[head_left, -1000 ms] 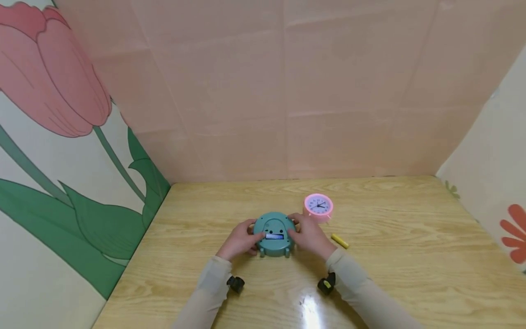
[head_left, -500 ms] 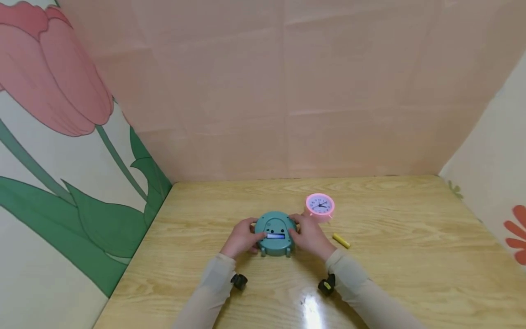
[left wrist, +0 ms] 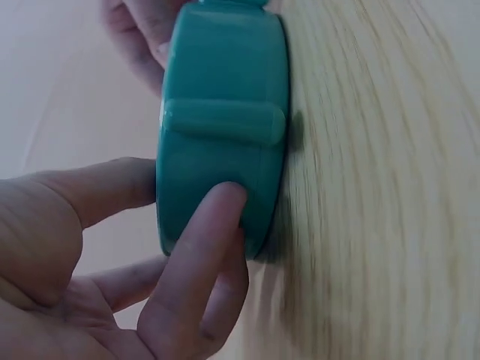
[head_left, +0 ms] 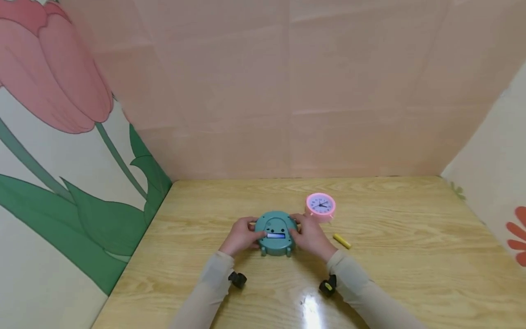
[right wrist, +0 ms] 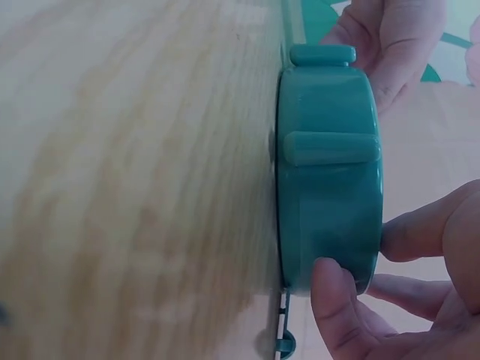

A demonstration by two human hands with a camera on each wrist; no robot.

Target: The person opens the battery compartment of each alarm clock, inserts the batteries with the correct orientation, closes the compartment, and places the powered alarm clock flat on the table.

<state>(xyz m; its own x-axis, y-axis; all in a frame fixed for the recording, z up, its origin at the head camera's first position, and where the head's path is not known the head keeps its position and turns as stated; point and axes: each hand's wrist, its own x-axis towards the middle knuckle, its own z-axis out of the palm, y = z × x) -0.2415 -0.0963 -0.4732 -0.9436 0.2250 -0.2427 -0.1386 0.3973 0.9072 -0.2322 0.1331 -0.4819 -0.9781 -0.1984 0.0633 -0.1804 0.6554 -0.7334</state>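
Observation:
A round teal alarm clock (head_left: 276,221) lies on the table with its back up, showing small dark knobs and a slot with a shiny white-and-blue cylinder like a battery (head_left: 276,236). My left hand (head_left: 239,236) grips its left side, thumb on the back near the slot. On the opposite side my right hand (head_left: 311,235) holds the rim, its thumb also on the back. Both wrist views show fingers against the teal side wall (left wrist: 225,67), close to the wood. Two stubby feet (right wrist: 334,148) stick out toward me. The clock's face is hidden underneath.
Just beyond my right hand stands a pink alarm clock (head_left: 320,206), face tilted up. A small yellow cylinder (head_left: 342,241) lies to the right of that hand. The wooden table (head_left: 411,256) meets a pink backdrop (head_left: 230,114) behind and a tulip-painted panel (head_left: 49,82) at left.

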